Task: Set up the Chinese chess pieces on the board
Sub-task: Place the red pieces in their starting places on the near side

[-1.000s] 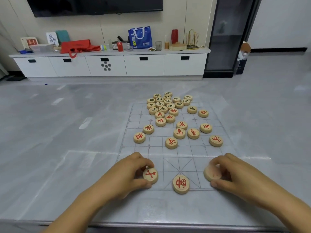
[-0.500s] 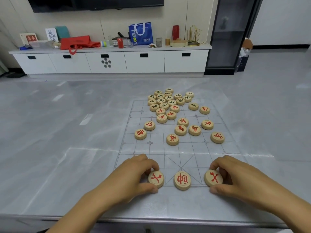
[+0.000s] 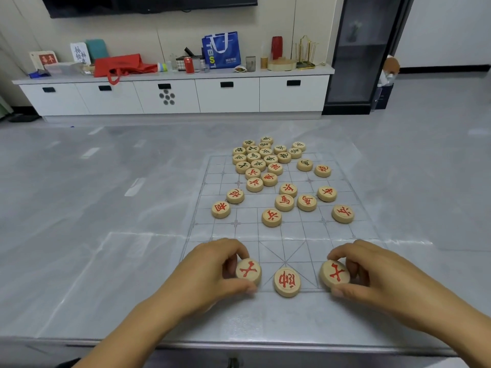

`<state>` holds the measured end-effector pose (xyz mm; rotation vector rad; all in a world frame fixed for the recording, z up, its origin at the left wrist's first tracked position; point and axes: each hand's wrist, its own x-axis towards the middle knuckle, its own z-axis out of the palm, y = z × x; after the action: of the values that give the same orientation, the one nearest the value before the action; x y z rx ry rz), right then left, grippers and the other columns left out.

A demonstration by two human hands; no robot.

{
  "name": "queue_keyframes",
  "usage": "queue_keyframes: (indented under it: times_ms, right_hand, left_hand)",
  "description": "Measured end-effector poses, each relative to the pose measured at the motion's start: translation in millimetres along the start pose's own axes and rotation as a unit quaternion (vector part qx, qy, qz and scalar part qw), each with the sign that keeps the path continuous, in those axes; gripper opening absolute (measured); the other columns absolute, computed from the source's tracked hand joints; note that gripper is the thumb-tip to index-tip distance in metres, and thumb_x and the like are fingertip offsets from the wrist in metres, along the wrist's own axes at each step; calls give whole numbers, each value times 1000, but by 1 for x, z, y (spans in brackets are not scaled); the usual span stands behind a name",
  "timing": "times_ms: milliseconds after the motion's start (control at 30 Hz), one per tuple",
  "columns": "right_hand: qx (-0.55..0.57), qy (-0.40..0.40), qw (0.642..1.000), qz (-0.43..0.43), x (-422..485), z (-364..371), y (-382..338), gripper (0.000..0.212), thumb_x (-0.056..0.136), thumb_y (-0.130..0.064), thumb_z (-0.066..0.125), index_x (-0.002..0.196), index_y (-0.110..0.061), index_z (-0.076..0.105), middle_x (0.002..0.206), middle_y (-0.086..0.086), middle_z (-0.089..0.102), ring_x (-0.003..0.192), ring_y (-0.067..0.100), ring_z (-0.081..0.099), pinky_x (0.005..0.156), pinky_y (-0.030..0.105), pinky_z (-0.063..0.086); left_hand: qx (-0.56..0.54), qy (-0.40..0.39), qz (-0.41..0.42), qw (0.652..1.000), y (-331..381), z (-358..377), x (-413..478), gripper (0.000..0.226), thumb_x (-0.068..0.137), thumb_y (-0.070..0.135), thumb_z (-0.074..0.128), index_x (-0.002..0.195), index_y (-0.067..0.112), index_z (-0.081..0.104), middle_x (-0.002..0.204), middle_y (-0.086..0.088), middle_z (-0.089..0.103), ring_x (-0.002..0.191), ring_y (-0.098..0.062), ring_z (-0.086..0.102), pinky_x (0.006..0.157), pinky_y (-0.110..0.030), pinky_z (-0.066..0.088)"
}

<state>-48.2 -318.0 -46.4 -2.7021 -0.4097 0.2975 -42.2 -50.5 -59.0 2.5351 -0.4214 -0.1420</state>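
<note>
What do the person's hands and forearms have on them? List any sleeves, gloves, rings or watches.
Nothing is worn. The left hand and right hand are bare, with no gloves, and no rings on the fingers that show. Both forearms are bare to the frame's edge: no sleeves, watches or bands in view.

Three pieces (image 3: 287, 282) sit in a row along the board's (image 3: 353, 208) near edge. Remaining pieces (image 3: 265, 160) cluster toward its far edge.

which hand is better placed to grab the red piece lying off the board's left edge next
Left. The left hand sits on that side of the board, nearer the stray piece; the right hand would cross over.
</note>
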Motion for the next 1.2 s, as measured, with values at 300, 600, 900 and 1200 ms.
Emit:
queue_keyframes:
  times_ms: [300, 600, 900, 1200]
  right_hand:
    - [-42, -10, 999, -10, -1, 13, -16, 41, 78, -58, 55, 113, -45, 39, 94, -20, 44, 84, 5, 50, 74, 18, 43]
    - [-31, -19, 999, -13, -1, 13, -18, 42, 78, -58, 55, 113, -45, 38, 86, -25, 41, 79, 0, 48, 69, 17, 42]
    - [-32, -36, 999, -9, 1, 10, -20, 34, 77, -58, 56, 102, -48, 36, 90, -20, 46, 82, 5, 50, 74, 21, 44]
    - [-28, -41, 999, -8, 2, 11, -18, 37, 77, -57, 57, 108, -45, 40, 94, -19, 47, 84, 4, 50, 75, 21, 45]
  left_hand:
    - [56, -38, -3, 998, 15, 13, -3, 45, 65, 59, 69, 97, 38, 45, 75, 18, 44, 74, -2, 40, 67, -15, 31]
    - [52, -52, 10, 997, 10, 13, -2, 45, 75, 52, 64, 116, 41, 49, 85, 20, 44, 89, -9, 44, 83, -21, 38]
    - [52, -21, 76, 996, 25, 27, 3, 59, 77, 55, 60, 131, 40, 42, 131, 19, 31, 123, 0, 19, 99, -17, 16]
    - [70, -7, 98, 993, 33, 38, 11, 48, 81, 49, 59, 125, 33, 48, 131, 17, 38, 121, 0, 24, 94, -16, 17]
